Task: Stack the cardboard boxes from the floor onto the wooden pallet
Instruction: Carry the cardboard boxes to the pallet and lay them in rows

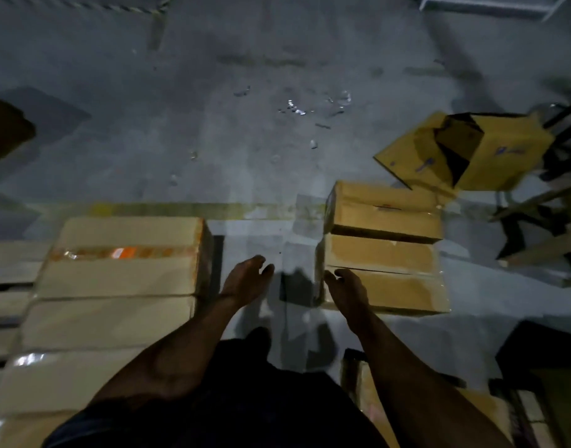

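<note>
Two hands (pixel 245 279), several cardboard boxes (pixel 384 211)

We stand on a grey concrete floor (pixel 213 130) with a faded yellow painted line (pixel 180 208) just beyond our hands. Right of the right hand (pixel 345 289) lie two closed brown cardboard boxes (pixel 384 253), touching. Farther right and beyond lies a yellow opened carton (pixel 491 156); left of the left hand (pixel 245 279), a pale slatted wooden pallet (pixel 9 273) carries taped boxes.

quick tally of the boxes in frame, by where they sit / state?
On the pallet, left: 4 sealed boxes; the far one has orange tape
On the floor, right: 2 sealed boxes, near one by the right hand
Opened yellow box: 1
Cut off at edges: 2, at far left and bottom right
Total: 9
</note>
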Tool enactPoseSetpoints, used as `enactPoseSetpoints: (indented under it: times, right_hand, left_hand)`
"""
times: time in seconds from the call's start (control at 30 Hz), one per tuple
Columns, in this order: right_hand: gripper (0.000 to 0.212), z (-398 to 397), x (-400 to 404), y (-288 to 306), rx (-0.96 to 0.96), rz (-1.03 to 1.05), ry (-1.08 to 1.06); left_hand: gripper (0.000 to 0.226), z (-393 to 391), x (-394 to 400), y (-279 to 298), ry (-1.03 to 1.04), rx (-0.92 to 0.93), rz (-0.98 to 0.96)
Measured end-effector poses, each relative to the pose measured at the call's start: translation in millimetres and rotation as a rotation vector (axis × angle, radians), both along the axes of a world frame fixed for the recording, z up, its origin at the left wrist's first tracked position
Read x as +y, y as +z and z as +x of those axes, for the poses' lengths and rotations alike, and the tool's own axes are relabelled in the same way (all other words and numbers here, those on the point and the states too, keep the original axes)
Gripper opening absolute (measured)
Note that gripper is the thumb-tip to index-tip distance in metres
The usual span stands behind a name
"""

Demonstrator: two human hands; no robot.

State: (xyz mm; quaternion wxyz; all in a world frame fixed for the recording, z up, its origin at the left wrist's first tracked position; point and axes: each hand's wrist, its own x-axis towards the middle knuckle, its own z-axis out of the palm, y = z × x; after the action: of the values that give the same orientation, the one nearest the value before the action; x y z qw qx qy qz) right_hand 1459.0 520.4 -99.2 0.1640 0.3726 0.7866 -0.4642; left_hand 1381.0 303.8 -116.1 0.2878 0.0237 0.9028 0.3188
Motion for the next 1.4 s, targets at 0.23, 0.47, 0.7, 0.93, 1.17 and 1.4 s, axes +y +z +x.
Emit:
enactPoseSetpoints:
  times: [0.23,0.47,0.7,0.93,1.17,1.4]
  right_hand:
    - [0.055,-72.1,67.2,5.6,-0.019,-0.007,-0.248]
    - [0.057,-107.6,152.1,-10.9,0.004,-0.009,-0.465]
    - [0.059,-113.2,215.7,-7.9,-0.005,0.005,-0.882]
    - [0.066,-120.7,246.6,-16.0,-0.061,0.061,-1.196]
    - [0.071,-152.9,240.5,-16.3,-0.120,0.080,-1.458]
    - [0.100,-157.9,221.1,-33.2,-0.123,0.030,-1.648]
  left_hand:
    - [0.054,-129.2,102.6,18.5,-0.286,0.028,-0.017]
    - [0.054,-209.2,211.3,19.0,-0.493,0.045,-0.052]
    - [0.057,-269.8,324.0,31.6,-0.696,0.084,-0.044]
    - [0.063,-316.9,429.4,17.7,-0.970,0.072,-0.053]
    - [0.063,-350.0,497.3,1.7,-1.246,-0.013,-0.047]
    - [0.070,-331.3,531.0,-23.2,-1.404,-0.043,-0.029]
